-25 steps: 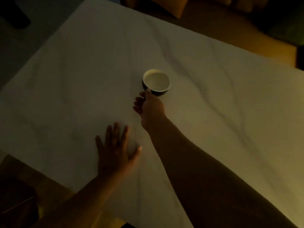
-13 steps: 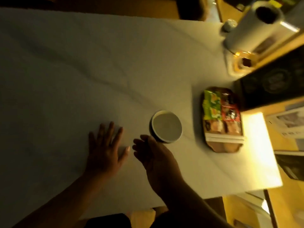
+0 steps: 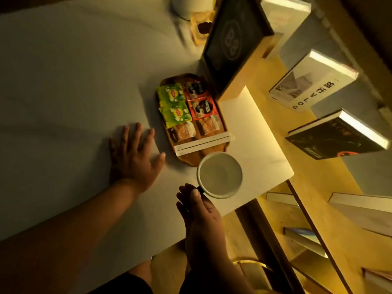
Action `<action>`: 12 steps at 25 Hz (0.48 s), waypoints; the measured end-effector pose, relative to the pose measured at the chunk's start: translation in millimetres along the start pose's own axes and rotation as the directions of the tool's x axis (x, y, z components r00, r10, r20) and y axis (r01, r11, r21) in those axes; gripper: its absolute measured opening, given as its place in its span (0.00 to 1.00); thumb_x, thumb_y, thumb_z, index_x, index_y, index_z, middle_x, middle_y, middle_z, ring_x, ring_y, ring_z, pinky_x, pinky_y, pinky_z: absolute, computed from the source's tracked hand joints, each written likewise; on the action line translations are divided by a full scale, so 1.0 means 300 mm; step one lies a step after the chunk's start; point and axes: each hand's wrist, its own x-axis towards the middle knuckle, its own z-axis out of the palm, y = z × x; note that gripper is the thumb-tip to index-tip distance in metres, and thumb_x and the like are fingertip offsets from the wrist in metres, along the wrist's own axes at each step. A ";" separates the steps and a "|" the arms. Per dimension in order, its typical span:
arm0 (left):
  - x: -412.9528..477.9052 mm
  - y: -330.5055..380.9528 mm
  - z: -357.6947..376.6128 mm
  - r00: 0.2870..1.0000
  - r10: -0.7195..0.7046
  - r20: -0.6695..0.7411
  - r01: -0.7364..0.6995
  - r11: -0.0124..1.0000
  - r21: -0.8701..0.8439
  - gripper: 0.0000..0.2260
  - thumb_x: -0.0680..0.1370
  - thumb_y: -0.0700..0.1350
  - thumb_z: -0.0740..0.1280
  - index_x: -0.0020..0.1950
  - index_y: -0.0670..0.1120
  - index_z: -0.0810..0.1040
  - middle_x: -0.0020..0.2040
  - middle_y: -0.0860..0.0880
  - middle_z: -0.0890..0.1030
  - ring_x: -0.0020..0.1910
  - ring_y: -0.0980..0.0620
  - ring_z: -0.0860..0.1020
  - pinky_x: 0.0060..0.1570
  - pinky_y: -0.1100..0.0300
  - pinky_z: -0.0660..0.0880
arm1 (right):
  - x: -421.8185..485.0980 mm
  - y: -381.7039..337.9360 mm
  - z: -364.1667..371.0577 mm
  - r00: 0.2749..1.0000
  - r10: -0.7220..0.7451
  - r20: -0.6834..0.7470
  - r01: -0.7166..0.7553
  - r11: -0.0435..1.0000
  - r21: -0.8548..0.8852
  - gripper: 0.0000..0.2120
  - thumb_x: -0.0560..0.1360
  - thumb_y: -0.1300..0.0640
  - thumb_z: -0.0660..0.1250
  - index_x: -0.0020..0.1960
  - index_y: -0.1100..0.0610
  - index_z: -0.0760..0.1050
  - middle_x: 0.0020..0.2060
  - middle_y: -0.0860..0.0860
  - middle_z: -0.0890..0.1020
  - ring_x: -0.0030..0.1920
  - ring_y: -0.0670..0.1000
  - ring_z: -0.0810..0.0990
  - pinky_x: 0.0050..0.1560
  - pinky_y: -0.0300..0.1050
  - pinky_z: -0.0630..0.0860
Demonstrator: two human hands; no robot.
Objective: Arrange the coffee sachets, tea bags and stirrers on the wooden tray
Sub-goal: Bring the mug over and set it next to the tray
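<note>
- Dim white marble table (image 3: 63, 81), books on shelf at right.
- Wooden tray (image 3: 186, 161) near table's right edge w/ tea bags (image 3: 172, 103), coffee sachets (image 3: 201, 100), stirrers (image 3: 202, 143).
- L hand (image 3: 133, 158) flat on table, fingers spread.
- R hand (image 3: 201, 211) pinches cup (image 3: 219, 175) handle, cup just beside tray.

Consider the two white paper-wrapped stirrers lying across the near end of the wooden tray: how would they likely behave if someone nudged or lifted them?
The stirrers look thin and long, so probably very light and easy to slide off. They overhang the wooden tray edge on the right, so a nudge there might tip them out. Their flat wrappers suggest they would not roll much.
</note>
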 end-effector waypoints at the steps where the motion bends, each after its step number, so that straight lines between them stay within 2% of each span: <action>1: 0.005 0.002 0.002 1.000 -0.003 -0.001 0.003 1.000 -0.003 0.33 0.77 0.65 0.55 0.79 0.52 0.60 0.80 0.43 0.60 0.79 0.37 0.55 0.72 0.32 0.50 | 0.013 -0.006 -0.014 1.000 0.003 -0.011 -0.003 1.000 0.009 0.12 0.72 0.47 0.70 0.53 0.51 0.84 0.55 0.50 0.87 0.59 0.53 0.84 0.62 0.50 0.76; 5: 0.008 0.010 -0.009 0.999 -0.014 0.030 0.014 1.000 -0.004 0.34 0.76 0.64 0.55 0.80 0.53 0.59 0.81 0.43 0.58 0.80 0.37 0.53 0.72 0.30 0.52 | 0.059 -0.013 -0.030 0.998 0.024 -0.056 -0.021 0.998 0.054 0.14 0.72 0.47 0.69 0.53 0.52 0.84 0.54 0.49 0.88 0.58 0.52 0.84 0.63 0.51 0.76; 9: 0.008 0.017 -0.016 0.999 -0.022 0.043 0.022 1.000 -0.017 0.34 0.76 0.64 0.55 0.80 0.53 0.59 0.81 0.43 0.58 0.80 0.38 0.53 0.72 0.29 0.52 | 0.095 0.006 -0.033 0.992 0.082 -0.094 -0.075 0.994 0.078 0.11 0.77 0.49 0.68 0.54 0.52 0.84 0.52 0.48 0.88 0.58 0.51 0.84 0.65 0.53 0.75; 12: 0.007 0.013 -0.012 0.999 -0.022 0.043 0.023 1.000 -0.012 0.34 0.76 0.64 0.55 0.80 0.53 0.59 0.81 0.43 0.57 0.80 0.38 0.52 0.72 0.29 0.53 | 0.104 0.021 -0.021 0.989 0.080 -0.124 -0.067 0.992 0.111 0.12 0.72 0.47 0.70 0.52 0.51 0.85 0.53 0.48 0.88 0.59 0.52 0.83 0.66 0.54 0.75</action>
